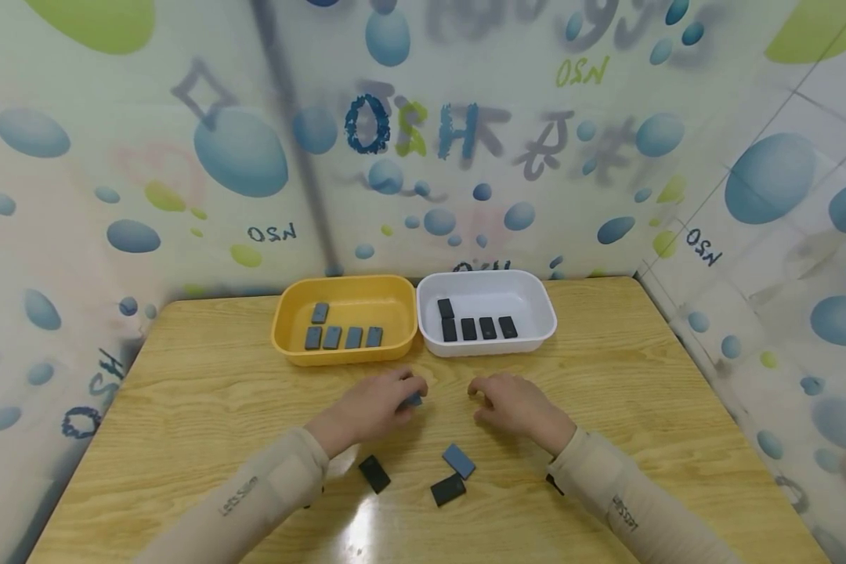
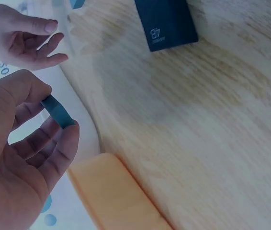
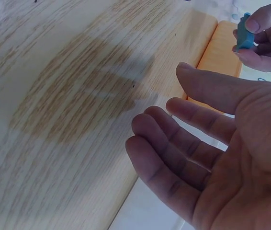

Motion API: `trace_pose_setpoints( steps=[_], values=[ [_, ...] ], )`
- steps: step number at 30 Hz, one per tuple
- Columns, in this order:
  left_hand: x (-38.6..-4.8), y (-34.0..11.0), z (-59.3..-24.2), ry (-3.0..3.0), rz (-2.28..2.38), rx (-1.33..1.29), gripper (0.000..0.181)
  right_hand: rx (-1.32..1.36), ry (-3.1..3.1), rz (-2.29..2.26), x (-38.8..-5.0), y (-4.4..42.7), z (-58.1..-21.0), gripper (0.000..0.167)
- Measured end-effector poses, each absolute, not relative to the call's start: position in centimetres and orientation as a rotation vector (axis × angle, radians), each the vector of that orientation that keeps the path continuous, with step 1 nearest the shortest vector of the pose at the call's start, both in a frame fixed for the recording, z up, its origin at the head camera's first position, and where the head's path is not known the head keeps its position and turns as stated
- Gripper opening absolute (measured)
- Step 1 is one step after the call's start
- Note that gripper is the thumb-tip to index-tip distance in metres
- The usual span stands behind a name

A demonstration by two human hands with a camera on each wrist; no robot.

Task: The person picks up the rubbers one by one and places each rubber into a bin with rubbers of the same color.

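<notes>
My left hand (image 1: 375,409) pinches a small blue-grey rectangular block (image 2: 58,112) between thumb and fingertips, above the table just in front of the yellow tray (image 1: 345,359). To its right, my right hand (image 1: 518,406) hovers before the white tray (image 1: 486,347), its fingers loosely bent with nothing between them. Near my forearms lie a black block (image 1: 374,474), another black block (image 1: 448,490) and a blue-grey block (image 1: 459,461). Several blue-grey blocks (image 1: 353,338) lie in the yellow tray, and several black blocks (image 1: 488,327) in the white one.
Both trays stand side by side at the far edge of the wooden table (image 1: 204,407). Behind them rises a wall (image 1: 465,196) with printed blue drops and letters, and a second wall (image 1: 768,313) runs along the right.
</notes>
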State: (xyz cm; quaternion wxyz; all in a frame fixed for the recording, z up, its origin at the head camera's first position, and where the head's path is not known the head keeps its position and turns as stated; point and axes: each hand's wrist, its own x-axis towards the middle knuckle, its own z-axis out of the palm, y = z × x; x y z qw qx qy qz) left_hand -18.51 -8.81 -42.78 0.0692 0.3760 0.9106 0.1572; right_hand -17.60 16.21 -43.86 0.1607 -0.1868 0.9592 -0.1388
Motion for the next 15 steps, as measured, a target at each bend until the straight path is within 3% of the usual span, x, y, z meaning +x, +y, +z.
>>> trace_pose_setpoints(
  steps=[15],
  values=[
    [-20.0, -10.4, -40.5, 2.919, 0.517, 1.032, 0.029, -0.538, 2.739, -0.400, -17.4, 16.1, -43.6, 0.029]
  ],
)
